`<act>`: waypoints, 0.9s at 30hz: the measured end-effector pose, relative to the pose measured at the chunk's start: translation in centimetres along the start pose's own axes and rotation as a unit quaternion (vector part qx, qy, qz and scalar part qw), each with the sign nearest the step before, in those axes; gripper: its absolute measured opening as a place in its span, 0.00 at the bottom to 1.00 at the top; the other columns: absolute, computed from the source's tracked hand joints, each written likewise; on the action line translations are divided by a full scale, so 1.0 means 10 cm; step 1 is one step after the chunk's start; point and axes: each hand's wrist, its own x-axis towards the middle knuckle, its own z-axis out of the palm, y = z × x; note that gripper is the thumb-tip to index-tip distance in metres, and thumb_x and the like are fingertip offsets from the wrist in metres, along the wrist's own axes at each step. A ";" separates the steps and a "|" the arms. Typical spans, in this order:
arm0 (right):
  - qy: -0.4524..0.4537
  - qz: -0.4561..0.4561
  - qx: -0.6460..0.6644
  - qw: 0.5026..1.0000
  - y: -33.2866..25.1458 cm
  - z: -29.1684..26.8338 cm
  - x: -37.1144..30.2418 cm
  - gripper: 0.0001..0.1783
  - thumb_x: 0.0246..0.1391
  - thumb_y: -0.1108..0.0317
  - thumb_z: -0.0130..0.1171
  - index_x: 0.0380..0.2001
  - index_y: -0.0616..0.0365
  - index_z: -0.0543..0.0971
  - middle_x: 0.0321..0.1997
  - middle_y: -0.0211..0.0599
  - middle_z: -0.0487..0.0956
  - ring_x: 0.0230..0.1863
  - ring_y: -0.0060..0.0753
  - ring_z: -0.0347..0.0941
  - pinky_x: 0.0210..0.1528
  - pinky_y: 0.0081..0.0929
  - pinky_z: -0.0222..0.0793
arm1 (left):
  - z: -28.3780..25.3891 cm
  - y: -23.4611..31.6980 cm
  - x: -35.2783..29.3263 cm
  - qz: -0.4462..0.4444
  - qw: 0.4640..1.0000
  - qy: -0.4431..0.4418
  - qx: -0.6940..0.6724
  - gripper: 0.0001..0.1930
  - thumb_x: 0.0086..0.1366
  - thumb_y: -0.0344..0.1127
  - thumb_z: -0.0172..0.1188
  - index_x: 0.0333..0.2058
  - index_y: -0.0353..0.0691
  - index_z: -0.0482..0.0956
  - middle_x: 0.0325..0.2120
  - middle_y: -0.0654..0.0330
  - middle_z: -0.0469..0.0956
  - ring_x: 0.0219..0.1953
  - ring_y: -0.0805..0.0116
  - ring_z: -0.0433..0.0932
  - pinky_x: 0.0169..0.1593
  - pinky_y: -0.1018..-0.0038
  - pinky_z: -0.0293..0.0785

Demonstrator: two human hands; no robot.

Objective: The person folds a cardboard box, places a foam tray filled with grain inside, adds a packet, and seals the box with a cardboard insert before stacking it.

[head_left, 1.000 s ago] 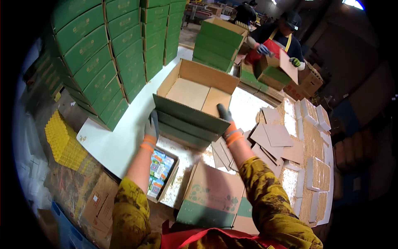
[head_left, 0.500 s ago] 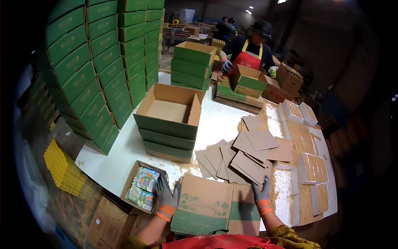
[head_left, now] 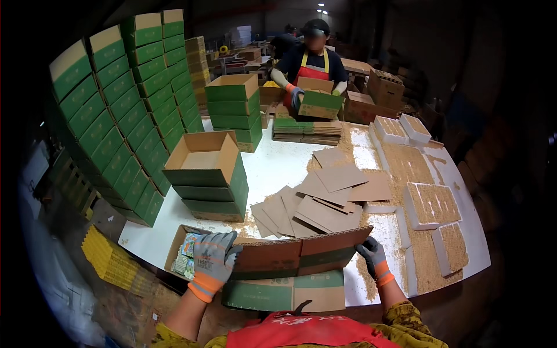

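A flat cardboard carton blank (head_left: pixel 299 253) stands tilted up on edge in front of me, its brown and green sides showing. My left hand (head_left: pixel 216 255), in a grey glove with an orange cuff, is closed on its left end. At the right end, my right hand (head_left: pixel 372 255), gloved alike, grips the edge between thumb and fingers. Below the blank lies a stack of folded green-and-brown carton blanks (head_left: pixel 261 294). Partly behind my left hand sits a small open box (head_left: pixel 175 250) of colourful printed packets (head_left: pixel 187 253).
Loose cardboard sheets (head_left: pixel 325 200) lie mid-table. Open green boxes are stacked at left (head_left: pixel 212 194) and farther back (head_left: pixel 233 113). Tall green box stacks (head_left: pixel 87 104) line the left. White foam blocks (head_left: pixel 432 204) with sawdust are at right. Across the table, a co-worker (head_left: pixel 313 64) holds a box (head_left: pixel 320 101).
Both hands have taken hold of the top carton blank and lifted it upright off the stack. My view has shifted. The co-worker has put hands on the box opposite.
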 end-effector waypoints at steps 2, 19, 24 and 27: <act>0.147 -0.121 -0.157 0.969 -0.02 -0.04 -0.08 0.30 0.51 0.76 0.62 0.59 0.67 0.68 0.60 0.45 0.73 0.62 0.37 0.68 0.65 0.33 0.61 | -0.24 0.00 0.22 0.026 0.998 -0.022 -0.046 0.22 0.62 0.38 0.58 0.55 0.43 0.76 0.43 0.59 0.81 0.47 0.49 0.75 0.59 0.56 0.63; -0.152 -0.380 -0.449 0.794 -1.13 0.88 -1.03 0.13 0.44 0.58 0.68 0.34 0.45 0.79 0.63 0.34 0.71 0.68 0.51 0.57 0.68 0.58 0.49 | -0.75 -0.03 0.58 -0.048 0.914 -0.197 -0.350 0.15 0.63 0.37 0.62 0.44 0.34 0.75 0.33 0.58 0.79 0.37 0.73 0.75 0.41 0.75 0.73; -0.202 -0.305 -0.265 0.892 -1.45 0.50 -1.00 0.11 0.38 0.72 0.67 0.26 0.56 0.75 0.61 0.51 0.70 0.68 0.63 0.57 0.63 0.52 0.62 | -0.59 -0.10 0.36 -0.193 0.874 -0.080 -0.439 0.15 0.56 0.32 0.66 0.35 0.36 0.68 0.25 0.62 0.69 0.24 0.75 0.69 0.30 0.74 0.71; -0.294 -0.302 -0.350 0.836 -1.59 0.86 -1.09 0.19 0.44 0.64 0.69 0.40 0.55 0.76 0.63 0.49 0.69 0.65 0.61 0.62 0.63 0.46 0.64 | -0.08 0.29 0.14 0.002 0.928 -0.186 -0.322 0.19 0.53 0.45 0.72 0.32 0.37 0.74 0.25 0.55 0.76 0.29 0.66 0.76 0.36 0.70 0.74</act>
